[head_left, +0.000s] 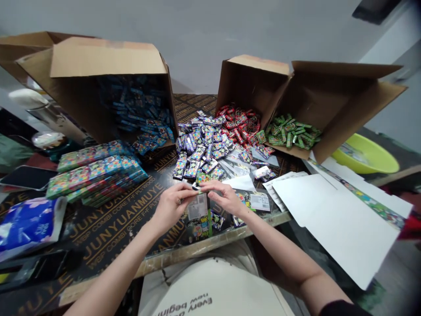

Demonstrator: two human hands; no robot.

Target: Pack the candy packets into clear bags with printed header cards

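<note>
A heap of small purple-and-white wrapped packets (pixel 200 142) is spreading across a black worktop printed with gold lettering (pixel 121 224). Just in front of this heap, a person's two bare hands are meeting at the fingertips. The left hand (pixel 177 202) is closing thumb and fingers in a pinch on a slim white-and-dark packet (pixel 196 187), which the fingers are partly hiding. The right hand (pixel 226 197) is curving loosely in from the other side, its thumb standing a little apart from its fingers; its fingertips are reaching the same spot, but whether they are gripping cannot be told. Below the hands, nearer the person than the heap, a flat, dark printed pack with a pale label and green edge (pixel 199 219) is lying on the worktop.

Left of the heap, a stack of glossy multicoloured packs (pixel 95 173) is sitting before a brown cardboard box of blue packets (pixel 141 114). Red packets (pixel 240 123) are touching the heap's right side, and green packets (pixel 294 131) are lying farther right in another open carton.
</note>
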